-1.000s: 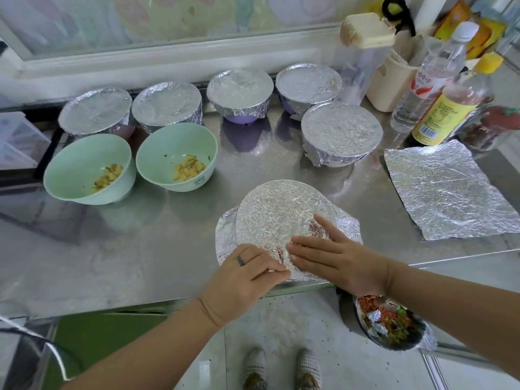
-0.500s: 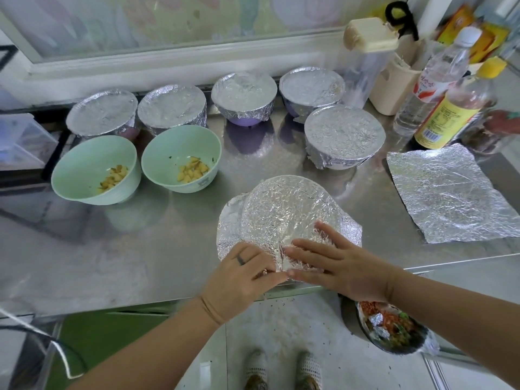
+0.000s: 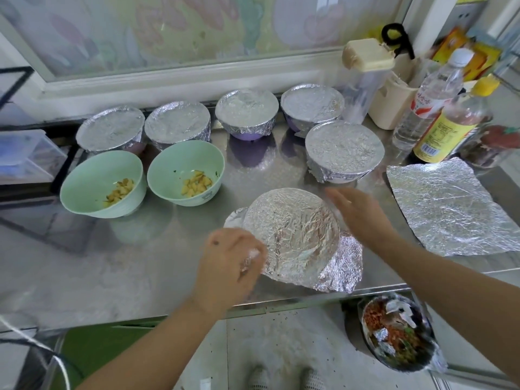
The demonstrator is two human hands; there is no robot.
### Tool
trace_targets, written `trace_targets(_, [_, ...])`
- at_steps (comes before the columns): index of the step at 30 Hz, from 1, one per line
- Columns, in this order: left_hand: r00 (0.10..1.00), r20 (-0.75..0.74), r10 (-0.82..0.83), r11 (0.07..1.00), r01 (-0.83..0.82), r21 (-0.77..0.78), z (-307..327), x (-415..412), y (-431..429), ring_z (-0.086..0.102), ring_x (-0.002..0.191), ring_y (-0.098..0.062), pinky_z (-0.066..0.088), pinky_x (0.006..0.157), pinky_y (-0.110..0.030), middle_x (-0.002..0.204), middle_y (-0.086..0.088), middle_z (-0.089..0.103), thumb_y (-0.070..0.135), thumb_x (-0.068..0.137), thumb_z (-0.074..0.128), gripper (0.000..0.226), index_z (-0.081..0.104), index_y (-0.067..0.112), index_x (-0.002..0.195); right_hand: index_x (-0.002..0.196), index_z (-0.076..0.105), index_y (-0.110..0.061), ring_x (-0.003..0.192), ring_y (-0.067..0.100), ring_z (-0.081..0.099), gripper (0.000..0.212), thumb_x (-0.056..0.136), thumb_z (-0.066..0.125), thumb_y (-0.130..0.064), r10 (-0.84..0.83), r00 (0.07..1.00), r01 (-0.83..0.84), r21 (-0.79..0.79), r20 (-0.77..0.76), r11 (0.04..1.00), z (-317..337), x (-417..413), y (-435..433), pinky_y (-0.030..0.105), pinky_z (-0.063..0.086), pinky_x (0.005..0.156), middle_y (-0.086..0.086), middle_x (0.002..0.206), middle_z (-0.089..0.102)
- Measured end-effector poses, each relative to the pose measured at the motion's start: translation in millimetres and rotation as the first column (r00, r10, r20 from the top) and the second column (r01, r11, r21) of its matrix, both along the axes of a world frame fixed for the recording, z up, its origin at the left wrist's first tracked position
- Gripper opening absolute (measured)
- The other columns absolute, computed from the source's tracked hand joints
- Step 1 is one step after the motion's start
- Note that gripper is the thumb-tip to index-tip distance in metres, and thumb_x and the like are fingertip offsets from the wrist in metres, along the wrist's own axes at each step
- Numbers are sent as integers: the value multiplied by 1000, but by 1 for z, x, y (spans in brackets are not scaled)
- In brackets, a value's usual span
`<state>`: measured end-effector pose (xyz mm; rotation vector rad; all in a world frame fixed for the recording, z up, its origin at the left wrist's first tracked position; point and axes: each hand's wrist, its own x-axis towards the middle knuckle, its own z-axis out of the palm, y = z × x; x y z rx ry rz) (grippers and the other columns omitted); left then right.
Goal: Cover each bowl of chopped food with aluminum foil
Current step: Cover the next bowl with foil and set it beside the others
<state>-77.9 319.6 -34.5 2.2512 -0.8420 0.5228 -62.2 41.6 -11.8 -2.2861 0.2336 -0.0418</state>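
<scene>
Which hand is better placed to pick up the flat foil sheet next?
The right hand: it is open and nearer the foil sheet, while the left hand pinches the front bowl's foil cover.

Two open bowls left; foil-draped bowl centre front; covered bowls behind; foil sheet right.

Worktop: brushed metal, dull sheen. Foil sheet at right edge: crinkled, shiny. Green bowls: smooth, glossy. Bottles at far right corner: clear plastic.
</scene>
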Motion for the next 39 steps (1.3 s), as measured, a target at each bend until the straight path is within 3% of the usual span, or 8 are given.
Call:
trace_targets(5, [680,-652,335,935,-327,139,22,76,-24,57,106,-11,44,94,-36,121,8,63,52,99,42,45,61,19,124,97,60,-17,82,20,58,53,91,51,-68,32,826,242,406,-562,882,-26,43,-21,33,45,75,5,93,61])
trace_targets(9, [141,-911,388,899,-277,340,22,112,-40,56,122,-32,40,108,-40,139,-15,57,76,92,34,86,55,6,138,118,68,-13,104,24,72,53,94,57,-59,178,793,203,529,-582,824,-36,44,-14,34,53,98,5,109,77])
trace_targets(12, [-4,-959,282,899,-349,266,18,115,-40,63,112,-31,47,102,-39,125,-8,67,70,84,62,74,64,11,127,125,67,-13,106,23,73,57,93,60,-61,215,785,210,576,-581,790,-36,47,-15,37,53,102,4,114,76])
trace_targets(16, [132,-991,31,857,-514,-41,1,118,-38,72,98,-37,55,96,-55,101,-9,77,50,68,83,48,74,28,110,132,63,-21,121,27,65,80,74,67,-77,225,786,231,613,-575,756,-38,49,-16,45,45,110,4,128,71])
trace_targets(21, [359,-930,81,849,-514,-125,6,114,-41,70,98,-22,55,95,-43,118,1,68,29,93,68,35,61,33,128,135,62,-25,129,16,51,102,62,57,-95,127,869,88,402,-478,911,-29,54,-12,37,29,118,-5,141,57])
trace_targets(27, [577,-776,255,895,-444,-36,10,94,-28,56,108,-10,38,96,-24,134,8,56,22,100,60,41,53,22,140,98,70,-8,70,17,64,80,69,55,-81,2,950,25,83,-313,996,-27,52,-12,26,47,64,7,80,71])
trace_targets(34, [654,-640,405,903,-394,169,-1,81,-26,48,129,-25,39,106,-34,142,-5,45,24,101,56,38,54,23,139,126,61,-14,98,19,62,79,76,65,-75,-76,968,60,-74,-238,995,-36,51,-3,34,49,85,-5,104,61])
trace_targets(39, [986,-110,124,858,-51,511,14,64,-61,25,151,-23,22,122,-53,161,0,34,38,104,28,51,42,19,150,120,64,-13,88,18,64,77,79,60,-78,-81,962,52,-117,-260,992,-43,55,-4,35,51,79,-3,95,65])
